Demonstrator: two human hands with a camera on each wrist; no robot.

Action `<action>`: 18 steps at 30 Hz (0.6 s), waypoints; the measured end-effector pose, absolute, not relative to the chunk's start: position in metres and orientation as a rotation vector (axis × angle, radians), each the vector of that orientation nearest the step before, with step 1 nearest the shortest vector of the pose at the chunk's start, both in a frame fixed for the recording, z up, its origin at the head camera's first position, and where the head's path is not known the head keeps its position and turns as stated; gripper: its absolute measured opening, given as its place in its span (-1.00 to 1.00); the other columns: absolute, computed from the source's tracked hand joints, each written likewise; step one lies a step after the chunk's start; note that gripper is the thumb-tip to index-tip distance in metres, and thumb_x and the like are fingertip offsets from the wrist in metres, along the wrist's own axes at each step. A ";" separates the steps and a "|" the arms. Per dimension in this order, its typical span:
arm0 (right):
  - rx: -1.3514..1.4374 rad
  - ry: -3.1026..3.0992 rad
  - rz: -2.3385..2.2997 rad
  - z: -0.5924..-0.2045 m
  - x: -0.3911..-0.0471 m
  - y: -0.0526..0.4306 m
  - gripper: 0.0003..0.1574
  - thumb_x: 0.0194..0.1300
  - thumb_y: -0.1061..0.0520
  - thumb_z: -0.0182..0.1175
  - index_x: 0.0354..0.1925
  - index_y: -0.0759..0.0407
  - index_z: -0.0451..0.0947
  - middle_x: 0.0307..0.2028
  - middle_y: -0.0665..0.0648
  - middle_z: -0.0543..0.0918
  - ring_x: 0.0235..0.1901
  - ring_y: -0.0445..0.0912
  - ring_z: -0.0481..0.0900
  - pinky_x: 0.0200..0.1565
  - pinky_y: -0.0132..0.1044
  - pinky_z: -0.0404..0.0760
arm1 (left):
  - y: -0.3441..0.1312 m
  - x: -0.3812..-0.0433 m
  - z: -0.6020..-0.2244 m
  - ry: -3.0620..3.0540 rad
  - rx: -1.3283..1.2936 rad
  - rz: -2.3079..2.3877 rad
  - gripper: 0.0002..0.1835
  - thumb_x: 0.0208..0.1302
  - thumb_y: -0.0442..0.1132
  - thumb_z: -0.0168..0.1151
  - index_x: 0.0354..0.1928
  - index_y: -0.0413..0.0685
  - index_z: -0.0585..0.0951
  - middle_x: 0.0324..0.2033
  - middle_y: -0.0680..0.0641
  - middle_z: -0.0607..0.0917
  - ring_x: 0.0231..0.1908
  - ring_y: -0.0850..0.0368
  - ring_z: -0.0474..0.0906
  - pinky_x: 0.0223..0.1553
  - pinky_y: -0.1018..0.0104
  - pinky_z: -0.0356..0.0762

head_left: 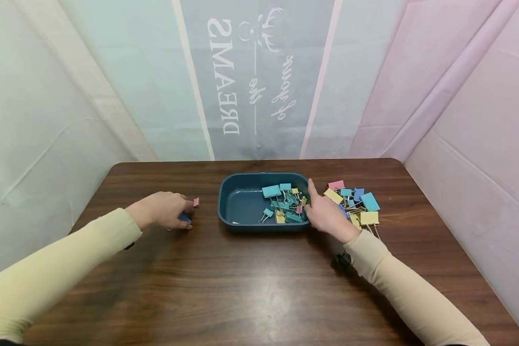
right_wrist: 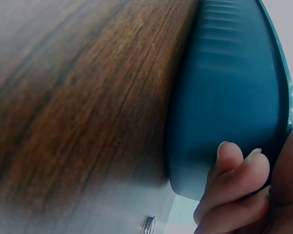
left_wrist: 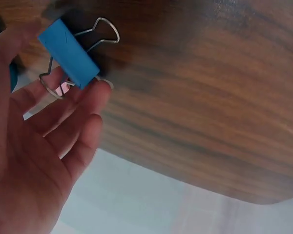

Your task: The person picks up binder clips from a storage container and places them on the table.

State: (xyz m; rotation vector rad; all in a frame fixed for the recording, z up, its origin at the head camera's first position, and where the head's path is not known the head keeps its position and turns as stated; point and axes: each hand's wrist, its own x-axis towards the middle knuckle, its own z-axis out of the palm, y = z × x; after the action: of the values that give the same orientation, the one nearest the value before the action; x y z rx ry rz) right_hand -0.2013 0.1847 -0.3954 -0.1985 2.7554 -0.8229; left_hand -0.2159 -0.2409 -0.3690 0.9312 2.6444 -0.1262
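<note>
My left hand (head_left: 162,210) reaches low over the left of the table. Its thumb and fingertips hold a blue binder clip (left_wrist: 70,52) with wire handles spread. A small pink binder clip (head_left: 196,202) lies just beyond those fingers. At the table's middle stands a dark teal tray (head_left: 238,226) with several binder clips (head_left: 271,191) heaped in its right half. My right hand (head_left: 326,214) grips the tray's right end. In the right wrist view, its curled fingers (right_wrist: 234,187) lie against the tray's outer wall.
To the right of the tray lies a loose pile of pink, yellow and blue binder clips (head_left: 369,217), close beside my right hand. The brown wooden table (head_left: 251,278) ends at a printed cloth backdrop (head_left: 259,144).
</note>
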 end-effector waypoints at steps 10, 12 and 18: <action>-0.195 2.760 -0.818 -0.398 -0.202 0.185 -0.04 0.52 0.10 -0.08 0.58 0.13 -0.44 -0.58 0.15 0.56 -0.65 -0.03 0.54 -0.56 -0.18 0.52 | -0.221 -0.229 -0.334 2.775 1.032 -0.208 -0.66 0.34 0.06 0.23 -0.13 -0.08 0.64 -0.35 0.01 0.63 -0.35 0.08 0.59 -0.35 0.06 0.57; -0.200 2.761 -0.818 -0.398 -0.202 0.185 -0.04 0.52 0.10 -0.08 0.58 0.13 -0.44 -0.58 0.15 0.56 -0.65 -0.03 0.54 -0.55 -0.18 0.53 | -0.211 -0.233 -0.325 2.802 1.059 -0.184 -0.78 0.35 -0.06 0.20 -0.19 -0.06 0.64 -0.38 0.02 0.65 -0.37 0.08 0.60 -0.36 0.06 0.56; -0.192 2.764 -0.820 -0.398 -0.202 0.185 -0.04 0.52 0.10 -0.07 0.58 0.14 -0.42 -0.59 0.16 0.55 -0.66 -0.02 0.54 -0.56 -0.17 0.52 | -0.172 -0.245 -0.305 2.826 1.146 -0.117 -0.88 0.34 -0.24 0.17 -0.39 0.05 0.54 -0.54 0.12 0.53 -0.51 0.17 0.45 -0.41 0.17 0.47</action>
State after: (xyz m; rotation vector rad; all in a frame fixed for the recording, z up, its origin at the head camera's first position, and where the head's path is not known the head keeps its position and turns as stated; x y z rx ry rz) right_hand -0.2023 0.1848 -0.3978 -0.1919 2.7636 -0.8202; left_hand -0.2454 -0.1719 -0.3052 1.1458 2.8261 -0.1169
